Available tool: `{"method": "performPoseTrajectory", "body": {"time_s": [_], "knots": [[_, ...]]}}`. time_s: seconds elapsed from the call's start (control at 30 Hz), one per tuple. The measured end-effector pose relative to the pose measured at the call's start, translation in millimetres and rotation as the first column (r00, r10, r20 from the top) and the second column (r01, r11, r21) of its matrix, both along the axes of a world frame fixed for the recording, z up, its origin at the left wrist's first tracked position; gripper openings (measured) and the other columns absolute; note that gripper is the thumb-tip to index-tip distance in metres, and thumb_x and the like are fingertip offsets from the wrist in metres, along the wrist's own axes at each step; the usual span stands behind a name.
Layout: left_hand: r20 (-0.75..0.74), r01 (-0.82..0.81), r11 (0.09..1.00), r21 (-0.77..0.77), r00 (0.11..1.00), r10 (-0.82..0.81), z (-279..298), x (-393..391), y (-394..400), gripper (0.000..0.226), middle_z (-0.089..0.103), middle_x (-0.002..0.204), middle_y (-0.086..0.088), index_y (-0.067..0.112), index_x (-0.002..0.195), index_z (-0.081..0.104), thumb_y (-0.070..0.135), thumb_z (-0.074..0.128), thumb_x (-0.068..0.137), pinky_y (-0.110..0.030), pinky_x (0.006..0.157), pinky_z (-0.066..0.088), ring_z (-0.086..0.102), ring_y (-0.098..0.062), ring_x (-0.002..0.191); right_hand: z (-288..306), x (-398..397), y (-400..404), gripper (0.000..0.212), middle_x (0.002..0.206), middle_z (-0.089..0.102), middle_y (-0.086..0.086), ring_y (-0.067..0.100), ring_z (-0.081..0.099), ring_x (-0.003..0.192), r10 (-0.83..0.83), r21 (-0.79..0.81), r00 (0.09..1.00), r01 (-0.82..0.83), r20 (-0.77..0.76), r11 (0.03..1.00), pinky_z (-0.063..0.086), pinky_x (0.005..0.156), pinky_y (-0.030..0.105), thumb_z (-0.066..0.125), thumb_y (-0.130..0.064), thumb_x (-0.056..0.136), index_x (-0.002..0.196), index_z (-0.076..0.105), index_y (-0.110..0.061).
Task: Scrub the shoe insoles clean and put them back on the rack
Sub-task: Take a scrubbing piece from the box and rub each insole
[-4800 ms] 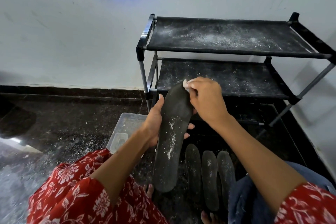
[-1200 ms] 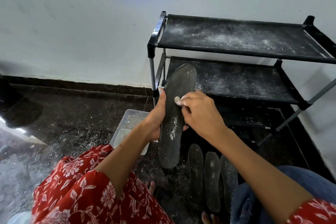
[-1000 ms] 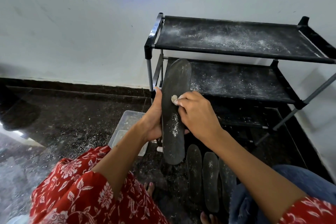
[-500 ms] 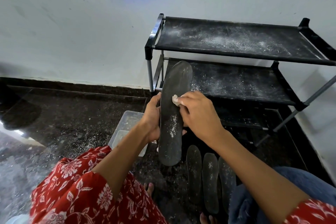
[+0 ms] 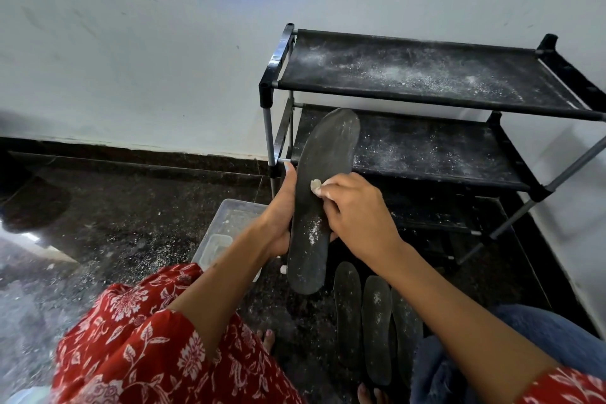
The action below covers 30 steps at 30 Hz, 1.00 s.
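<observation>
My left hand [image 5: 278, 216] grips a dark grey insole [image 5: 323, 174] by its left edge and holds it upright in front of the rack. White powder speckles the insole's lower half. My right hand [image 5: 357, 213] pinches a small white wad [image 5: 315, 185] and presses it against the insole's middle. Three more dark insoles [image 5: 375, 321] lie side by side on the floor below, each dusted with white. The black two-shelf shoe rack [image 5: 426, 102] stands against the white wall, both shelves powdered white.
A clear plastic tub [image 5: 226, 226] sits on the dark speckled floor left of the held insole, partly behind my left forearm. White powder is scattered on the floor at the left. My knees, in red floral and blue cloth, fill the bottom of the view.
The right hand with the wad has rubbed down from the insole's tip to its middle. The left hand has kept its grip, raising the insole and tilting it slightly.
</observation>
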State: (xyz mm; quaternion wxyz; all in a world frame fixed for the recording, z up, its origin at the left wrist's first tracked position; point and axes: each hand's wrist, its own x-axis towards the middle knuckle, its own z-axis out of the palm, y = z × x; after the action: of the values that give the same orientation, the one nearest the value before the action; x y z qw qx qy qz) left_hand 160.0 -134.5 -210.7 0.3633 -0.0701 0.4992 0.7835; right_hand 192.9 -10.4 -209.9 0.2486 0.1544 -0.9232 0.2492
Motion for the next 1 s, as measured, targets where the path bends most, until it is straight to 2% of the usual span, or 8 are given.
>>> {"method": "performPoseTrajectory", "body": {"time_s": [0.2,0.4,0.53,0.63,0.77,0.87,0.93,1.0], "knots": [[0.0,-0.094,0.993,-0.065,0.996,0.094,-3.9,-5.1,-4.9,0.073,0.073,0.07,-0.007,0.01,0.087,0.068,0.068,0.024,0.089,-0.025,0.052,0.057,0.071,-0.015,0.06,-0.3,8.0,-8.3,0.014,0.083,0.07,0.003,0.02,0.063,0.078,0.176,0.037,0.962,-0.187,0.207,0.982,0.054,0.072,0.039,0.063,-0.005,0.079,0.084,0.075,-0.011],[0.004,-0.068,0.998,-0.017,0.998,0.068,-7.0,-6.0,-6.3,0.071,0.073,0.079,-0.009,0.012,0.095,0.068,0.067,0.023,0.09,-0.027,0.064,0.058,0.071,-0.017,0.071,1.7,1.9,-7.6,0.013,0.085,0.069,0.001,0.02,0.059,0.078,0.088,-0.004,0.996,-0.088,0.011,0.996,0.054,0.068,0.034,0.065,-0.001,0.081,0.088,0.075,-0.006],[-0.002,-0.114,0.992,-0.045,0.993,0.114,-10.5,-8.5,-6.4,0.068,0.074,0.077,-0.007,0.009,0.095,0.068,0.064,0.028,0.091,-0.025,0.061,0.057,0.071,-0.016,0.068,-1.9,7.8,-15.2,0.024,0.09,0.072,0.001,0.019,0.061,0.081,0.203,0.032,0.966,-0.211,0.162,0.977,0.055,0.074,0.037,0.066,0.005,0.073,0.091,0.076,-0.01],[-0.021,-0.133,0.989,-0.065,0.991,0.132,-11.5,-10.6,-9.4,0.068,0.074,0.088,-0.007,0.009,0.101,0.067,0.064,0.028,0.092,-0.027,0.07,0.056,0.071,-0.016,0.078,2.5,11.9,-16.0,0.022,0.089,0.073,-0.002,0.014,0.062,0.081,0.263,-0.018,0.932,-0.267,0.25,0.964,0.052,0.079,0.035,0.062,-0.001,0.075,0.088,0.076,-0.012],[-0.033,-0.095,0.994,-0.058,0.995,0.093,-11.7,-9.8,-9.4,0.067,0.073,0.074,-0.007,0.01,0.088,0.07,0.061,0.026,0.094,-0.025,0.061,0.057,0.071,-0.016,0.068,6.8,8.1,-14.3,0.018,0.088,0.072,0.002,0.016,0.062,0.08,0.128,-0.104,0.991,-0.123,0.048,0.987,0.052,0.075,0.028,0.064,0.0,0.077,0.09,0.075,-0.007],[-0.033,-0.099,0.992,-0.072,0.995,0.097,-12.3,-9.8,-8.2,0.072,0.073,0.075,-0.007,0.011,0.076,0.076,0.06,0.028,0.094,-0.025,0.064,0.056,0.07,-0.015,0.069,3.8,10.1,-20.9,0.023,0.088,0.073,0.003,0.019,0.062,0.08,0.129,-0.013,0.989,-0.129,0.067,0.992,0.054,0.072,0.031,0.064,0.004,0.073,0.089,0.075,-0.007],[-0.014,-0.128,0.99,-0.063,0.992,0.128,-10.2,-10.1,-9.3,0.07,0.072,0.1,-0.012,0.007,0.096,0.073,0.061,0.029,0.093,-0.028,0.08,0.054,0.069,-0.02,0.089,2.4,16.7,-25.4,0.024,0.088,0.073,0.001,0.017,0.062,0.081,0.183,0.0,0.969,-0.186,0.167,0.983,0.052,0.075,0.029,0.063,0.003,0.072,0.088,0.076,-0.009],[-0.006,-0.131,0.99,-0.056,0.991,0.131,-9.0,-9.6,-10.9,0.072,0.067,0.113,-0.016,0.004,0.113,0.065,0.062,0.028,0.093,-0.031,0.087,0.052,0.066,-0.024,0.099,4.1,20.2,-25.0,0.023,0.089,0.073,-0.002,0.012,0.061,0.085,0.228,-0.031,0.936,-0.228,0.266,0.973,0.044,0.081,0.015,0.062,0.0,0.074,0.087,0.077,-0.012]]}}
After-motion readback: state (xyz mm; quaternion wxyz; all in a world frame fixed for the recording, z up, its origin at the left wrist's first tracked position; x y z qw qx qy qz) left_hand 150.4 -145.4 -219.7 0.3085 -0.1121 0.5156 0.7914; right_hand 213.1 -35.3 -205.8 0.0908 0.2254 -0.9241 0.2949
